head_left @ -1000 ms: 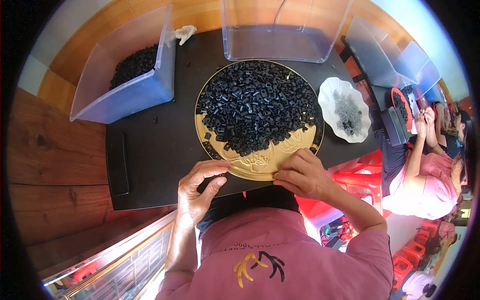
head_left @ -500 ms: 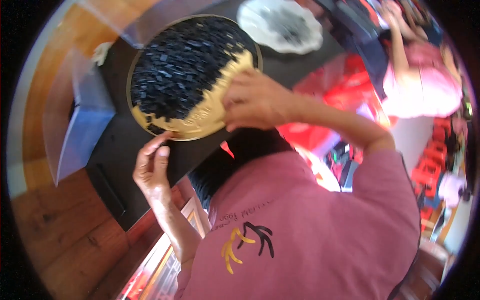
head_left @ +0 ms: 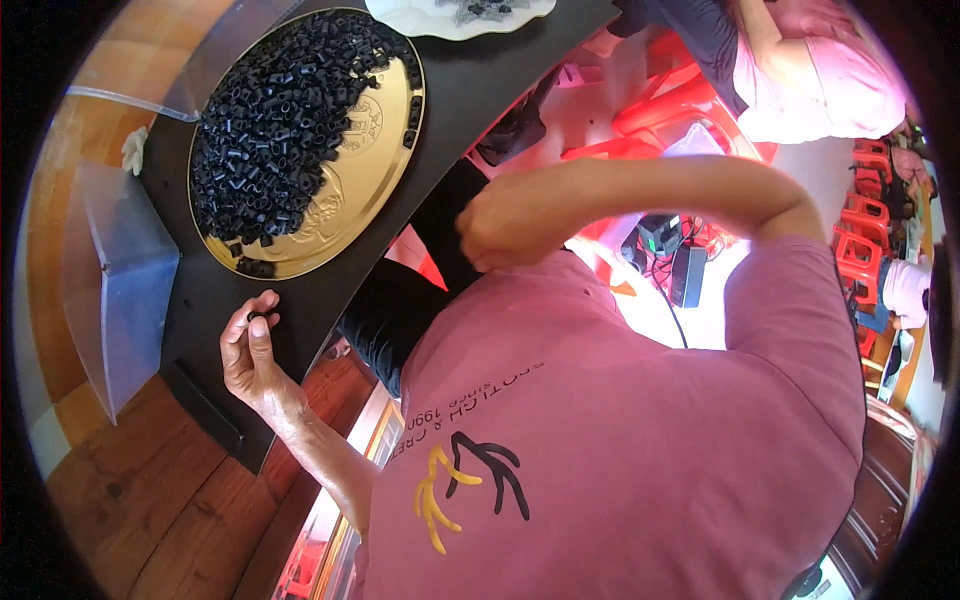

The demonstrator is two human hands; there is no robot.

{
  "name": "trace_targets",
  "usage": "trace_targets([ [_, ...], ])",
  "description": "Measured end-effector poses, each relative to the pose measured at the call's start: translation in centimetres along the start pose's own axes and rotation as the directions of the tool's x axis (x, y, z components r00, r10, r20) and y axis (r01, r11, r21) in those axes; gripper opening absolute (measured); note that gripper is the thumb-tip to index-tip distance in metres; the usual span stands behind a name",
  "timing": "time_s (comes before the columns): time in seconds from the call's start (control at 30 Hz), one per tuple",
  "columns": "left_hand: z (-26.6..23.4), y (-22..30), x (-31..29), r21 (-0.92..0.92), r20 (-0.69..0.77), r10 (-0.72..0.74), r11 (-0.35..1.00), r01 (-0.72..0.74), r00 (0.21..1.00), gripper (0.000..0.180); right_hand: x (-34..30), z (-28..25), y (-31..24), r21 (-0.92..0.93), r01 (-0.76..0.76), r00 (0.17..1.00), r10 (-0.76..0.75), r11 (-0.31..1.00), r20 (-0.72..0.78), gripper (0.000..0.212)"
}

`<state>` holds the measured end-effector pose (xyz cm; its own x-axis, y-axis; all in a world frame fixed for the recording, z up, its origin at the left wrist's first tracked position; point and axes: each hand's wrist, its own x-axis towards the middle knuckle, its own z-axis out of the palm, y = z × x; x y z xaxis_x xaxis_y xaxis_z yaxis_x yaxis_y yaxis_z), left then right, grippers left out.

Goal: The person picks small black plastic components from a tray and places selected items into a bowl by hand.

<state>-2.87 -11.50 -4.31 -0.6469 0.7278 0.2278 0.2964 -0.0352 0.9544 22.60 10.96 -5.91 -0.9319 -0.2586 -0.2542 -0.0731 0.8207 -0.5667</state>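
Observation:
Between the thumb and fingertips of my left hand [head_left: 258, 365] is a small black tubular piece [head_left: 257, 316]. That hand is over the table edge, just below a round gold tray [head_left: 365, 190]. A heap of short black plastic tube pieces [head_left: 265, 130] covers much of the tray, with its embossed surface bare along the right side. My right hand [head_left: 505, 225] is closed and held above my lap, apart from the tray. Its fingers curl out of sight, so I cannot make out whether anything is in them.
A white scalloped plate [head_left: 440, 25] with dark bits stands beyond the tray on the black table [head_left: 400, 235]. At left are a clear plastic bin [head_left: 135, 290] and a black strip [head_left: 205, 405]. Red stools [head_left: 665, 100] and a person in pink [head_left: 810, 85] are at right.
My right hand has moved away from the tray's lower right edge toward my lap. My left hand has drawn slightly back from the rim. The view has shifted, and the tray sits farther up and left.

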Motion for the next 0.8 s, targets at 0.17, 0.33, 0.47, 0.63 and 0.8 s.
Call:
trace_targets([
  [0.17,0.4,0.2,-0.3,0.021,-0.002,-0.008,1.0,0.008,1.0,0.019,13.6,12.0,6.8,-0.417,-0.114,0.967,0.005,0.902,-0.254,0.017],
  [0.33,-1.2,0.0,0.0,0.047,0.039,-0.099,0.994,0.097,0.994,0.018,17.1,9.2,3.8,-0.38,-0.213,0.961,0.263,0.9,0.082,0.031],
  [0.47,-0.8,-0.1,1.7,0.082,0.044,-0.118,0.99,0.114,0.992,0.02,17.1,9.2,5.5,-0.314,-0.237,0.951,0.286,0.919,0.118,0.031],
  [0.63,-2.1,0.0,1.5,0.313,-0.011,0.013,0.95,-0.009,1.0,0.021,6.6,11.7,12.2,-0.249,-0.157,0.954,0.212,0.956,0.211,0.032],
  [0.8,-2.1,-0.5,2.6,0.407,0.073,-0.071,0.913,0.035,0.995,0.028,24.4,8.6,10.7,-0.137,-0.193,0.929,0.226,0.972,0.293,0.033],
])
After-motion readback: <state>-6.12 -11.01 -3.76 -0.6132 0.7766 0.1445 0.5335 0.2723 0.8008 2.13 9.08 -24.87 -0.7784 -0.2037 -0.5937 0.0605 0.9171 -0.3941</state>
